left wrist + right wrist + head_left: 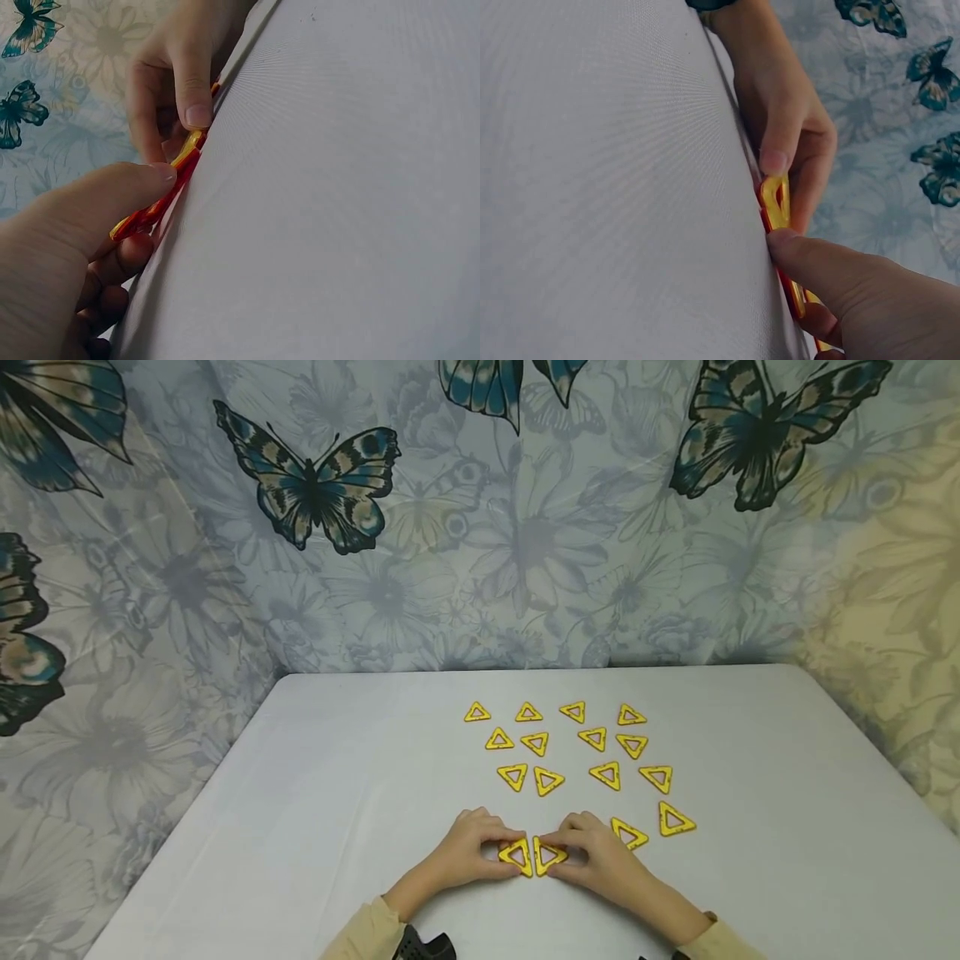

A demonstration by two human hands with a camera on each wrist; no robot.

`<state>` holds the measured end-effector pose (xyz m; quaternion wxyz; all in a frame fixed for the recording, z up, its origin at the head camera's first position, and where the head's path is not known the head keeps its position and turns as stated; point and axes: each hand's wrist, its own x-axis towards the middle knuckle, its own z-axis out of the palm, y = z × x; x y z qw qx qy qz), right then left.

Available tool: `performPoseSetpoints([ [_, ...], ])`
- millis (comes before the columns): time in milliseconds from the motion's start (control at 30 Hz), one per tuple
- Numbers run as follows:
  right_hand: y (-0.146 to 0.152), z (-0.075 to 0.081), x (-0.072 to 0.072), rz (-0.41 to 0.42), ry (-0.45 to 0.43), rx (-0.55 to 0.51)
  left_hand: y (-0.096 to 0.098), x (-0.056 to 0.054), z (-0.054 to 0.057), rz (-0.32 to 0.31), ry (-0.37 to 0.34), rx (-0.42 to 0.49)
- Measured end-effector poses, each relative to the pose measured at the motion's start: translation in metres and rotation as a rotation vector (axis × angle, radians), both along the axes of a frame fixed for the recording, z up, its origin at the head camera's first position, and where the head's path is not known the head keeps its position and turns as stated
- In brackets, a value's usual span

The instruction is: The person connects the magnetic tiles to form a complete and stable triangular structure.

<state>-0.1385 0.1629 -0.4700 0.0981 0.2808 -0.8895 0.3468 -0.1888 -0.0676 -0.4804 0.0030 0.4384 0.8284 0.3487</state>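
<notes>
Near the front middle of the table, my left hand [476, 846] pinches a yellow triangle piece [516, 856] between thumb and fingers. Facing it, my right hand [592, 852] pinches a second yellow triangle frame [550, 856] by its pointed side. Their flat sides stand close together with a thin gap in the head view. Both have hollow centres. In the left wrist view the left hand's piece [161, 202] shows a red edge under yellow. The right wrist view shows the right hand's triangle [789, 281], also red-edged, lying low along the tabletop.
Several more yellow triangles, such as one at the back left [477, 712] and one at the right [677, 819], lie in loose rows beyond my hands. One triangle [628, 833] is right beside my right hand. Butterfly-print cloth [525, 568] hangs behind the white table [337, 777].
</notes>
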Motion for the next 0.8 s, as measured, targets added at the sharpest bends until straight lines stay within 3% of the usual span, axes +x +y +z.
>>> performPoseSetpoints([
  [333,0.002,0.0,0.002,-0.009,-0.065,0.023,0.007,0.002,0.001,0.002,-0.027,-0.003],
  [600,-0.005,0.001,0.007,-0.058,-0.091,0.017,0.003,0.004,0.0,0.056,-0.173,0.093],
  [800,-0.006,0.002,0.017,-0.104,-0.106,0.024,0.006,0.009,0.001,0.043,-0.23,0.16],
])
